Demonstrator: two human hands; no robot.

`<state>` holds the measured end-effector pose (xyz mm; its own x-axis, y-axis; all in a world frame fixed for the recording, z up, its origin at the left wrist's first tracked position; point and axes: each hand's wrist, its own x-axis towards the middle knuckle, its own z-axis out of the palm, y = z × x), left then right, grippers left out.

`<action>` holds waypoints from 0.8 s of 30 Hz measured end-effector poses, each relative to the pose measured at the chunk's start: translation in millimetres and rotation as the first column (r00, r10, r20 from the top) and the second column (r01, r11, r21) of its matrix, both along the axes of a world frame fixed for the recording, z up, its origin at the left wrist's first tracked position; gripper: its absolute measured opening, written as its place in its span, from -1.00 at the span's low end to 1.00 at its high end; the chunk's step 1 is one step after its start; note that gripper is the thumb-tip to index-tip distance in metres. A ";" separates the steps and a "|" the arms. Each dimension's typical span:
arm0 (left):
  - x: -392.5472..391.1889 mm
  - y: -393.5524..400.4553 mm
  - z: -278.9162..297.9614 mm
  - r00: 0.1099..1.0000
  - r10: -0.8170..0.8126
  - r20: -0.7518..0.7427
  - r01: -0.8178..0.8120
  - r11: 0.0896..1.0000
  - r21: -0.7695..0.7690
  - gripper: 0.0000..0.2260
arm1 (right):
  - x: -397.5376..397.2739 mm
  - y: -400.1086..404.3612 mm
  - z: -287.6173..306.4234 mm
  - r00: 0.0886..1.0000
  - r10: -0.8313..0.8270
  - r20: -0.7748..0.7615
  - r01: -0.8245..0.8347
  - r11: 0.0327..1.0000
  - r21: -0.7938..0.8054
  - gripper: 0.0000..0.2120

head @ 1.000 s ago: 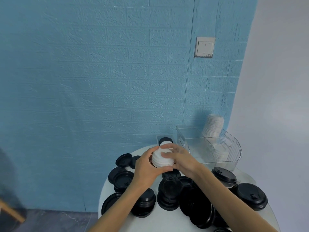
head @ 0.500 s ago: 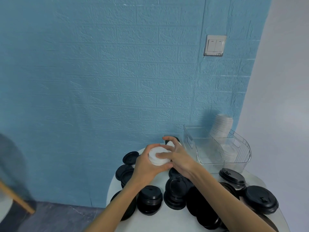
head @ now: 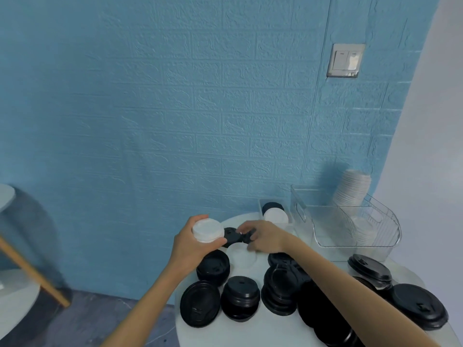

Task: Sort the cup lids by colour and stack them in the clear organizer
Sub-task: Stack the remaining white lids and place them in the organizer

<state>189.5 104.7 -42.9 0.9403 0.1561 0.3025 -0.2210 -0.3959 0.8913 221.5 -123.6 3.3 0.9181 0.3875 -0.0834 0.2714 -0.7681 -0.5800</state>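
Both of my hands are over the far side of the table (head: 250,329). Left hand (head: 190,244) is curled round a short stack of white lids (head: 208,230), thumb on the near side and fingers behind, holding it just above the table surface. Right hand (head: 263,236) reaches across beside it, fingers bent down onto a small black lid (head: 233,236) that lies between the two hands; whether I pinch it or only touch it I cannot tell. Just below that, a single white lid (head: 241,255) lies flat on the table, near my right wrist. Nearer to me, black lids (head: 240,296) sit in low stacks and singly across the table, some under my right forearm. Beyond my right hand a narrow clear bin (head: 275,214) holds a white lid with a black one behind it. To its right stands the clear organizer (head: 350,226), with a tall leaning stack of white lids (head: 350,189) at its back and a shorter white stack (head: 363,229) inside
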 end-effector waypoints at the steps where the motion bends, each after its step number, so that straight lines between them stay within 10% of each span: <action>1: 0.1 1.6 -2.5 1.000 0.000 -0.005 0.000 1.000 0.003 -0.36 | 2.1 5.1 -2.8 0.997 0.073 -0.004 -0.073 0.990 -0.118 -0.41; 6: -0.4 1.9 -8.9 1.000 -0.018 -0.003 0.018 1.000 -0.001 -0.34 | 15.0 25.1 -19.1 0.975 0.220 -0.030 -0.195 0.786 -0.586 -0.04; 13: -1.2 4.6 -9.9 1.000 -0.025 0.005 0.025 1.000 -0.003 -0.33 | 15.5 30.7 -23.7 0.973 0.229 0.016 -0.160 0.728 -0.667 -0.13; 20: -4.7 5.6 -8.9 1.000 -0.031 0.005 0.031 0.999 -0.012 -0.35 | 6.5 17.3 -13.1 0.975 0.184 0.121 -0.090 0.834 -0.545 -0.18; 24: -4.8 -3.7 -1.9 0.999 -0.053 0.011 0.053 0.998 -0.034 -0.35 | 2.3 -7.5 18.1 0.990 -0.016 0.141 0.024 0.998 -0.051 -0.23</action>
<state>184.7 101.0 -44.8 0.9443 0.1167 0.3077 -0.2503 -0.3524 0.9018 223.9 -131.2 21.4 0.9297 0.3672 0.0275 0.3317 -0.8027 -0.4956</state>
